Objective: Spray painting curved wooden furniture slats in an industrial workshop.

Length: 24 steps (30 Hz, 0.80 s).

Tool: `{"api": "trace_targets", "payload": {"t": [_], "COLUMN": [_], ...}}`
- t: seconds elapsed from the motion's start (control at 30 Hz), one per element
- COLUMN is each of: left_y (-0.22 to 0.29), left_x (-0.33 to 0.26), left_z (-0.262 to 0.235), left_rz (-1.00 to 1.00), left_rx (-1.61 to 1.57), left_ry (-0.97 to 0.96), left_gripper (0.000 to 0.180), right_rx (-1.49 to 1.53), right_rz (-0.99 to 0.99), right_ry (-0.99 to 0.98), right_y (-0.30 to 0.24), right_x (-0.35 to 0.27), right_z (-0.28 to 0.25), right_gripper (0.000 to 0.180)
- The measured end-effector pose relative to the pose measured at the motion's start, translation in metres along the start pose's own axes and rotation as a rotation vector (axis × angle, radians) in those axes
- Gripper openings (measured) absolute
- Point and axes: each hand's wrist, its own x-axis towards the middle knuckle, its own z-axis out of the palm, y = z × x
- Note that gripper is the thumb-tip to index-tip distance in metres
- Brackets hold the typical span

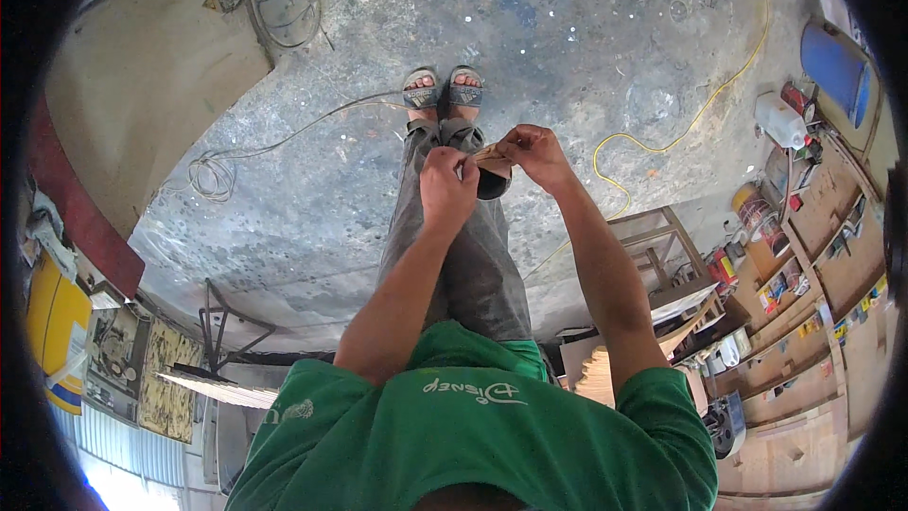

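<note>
Both my hands meet in front of my legs, above the floor. My left hand [446,191] is closed, thumb and fingers pinching the left end of a small tan-brown piece [492,159]. On its right end, my right hand [535,157] pinches the same piece between thumb and bent fingers. A rounded black part [492,185] shows just below the tan piece, between the hands. Whether the two are joined, and exactly what they are, I cannot make out.
A thin grey cable [284,137] runs to my sandals [420,90]. A yellow cord [653,147] winds across the floor at right. Close to my right arm stands a wooden frame [662,237]. Cluttered shelves [804,274] line the right; a large tan sheet [161,85] lies left.
</note>
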Motion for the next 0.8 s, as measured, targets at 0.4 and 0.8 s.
{"api": "trace_targets", "payload": {"t": [0.4,0.8], "left_y": [0.004,-0.010], "left_x": [0.043,0.048], "left_z": [-0.035,-0.017], "left_rz": [-0.239,0.085], "left_rx": [0.005,-0.146], "left_ry": [-0.460,-0.449], "left_gripper": [0.014,0.009], "right_rx": [-0.102,0.428], "right_rz": [0.168,0.217], "right_ry": [0.289,0.331], "right_y": [0.000,0.015], "right_x": [-0.013,-0.014], "right_z": [0.001,-0.004], "right_gripper": [0.013,0.026]}}
